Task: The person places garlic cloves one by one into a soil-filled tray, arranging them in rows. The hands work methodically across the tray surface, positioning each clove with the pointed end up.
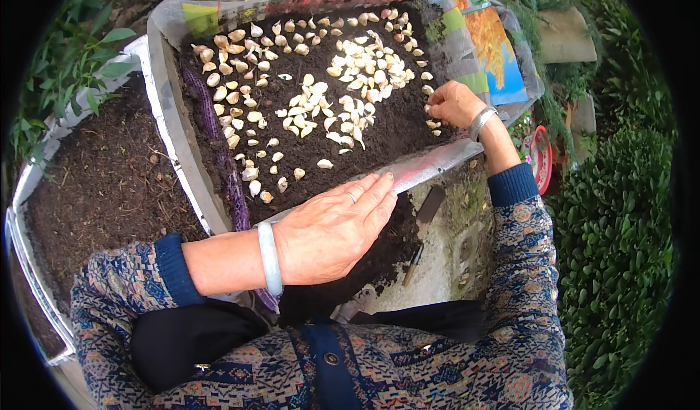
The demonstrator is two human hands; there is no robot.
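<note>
Dark soil (391, 117) fills a planter in front of me, lined with printed plastic sheeting (437, 161). Garlic cloves (235, 63) stand in the soil along the left, far and right sides. Loose piles of peeled-looking garlic cloves (377, 63) lie in the middle. My right hand (455, 105) is at the right edge, its fingertips drawn together at the soil between cloves of that row; whether a clove is between them is hidden. Flat and palm down, my left hand (331, 229) lies over the near plastic edge, fingers extended, holding nothing.
A purple mesh strip (210, 112) runs down the planter's left side. Another soil bed (109, 164) with a white rim adjoins on the left. On the ground below lies a hand tool with a dark blade (431, 205). A red-rimmed basin (541, 159) and dense shrubs (618, 235) are at right.
</note>
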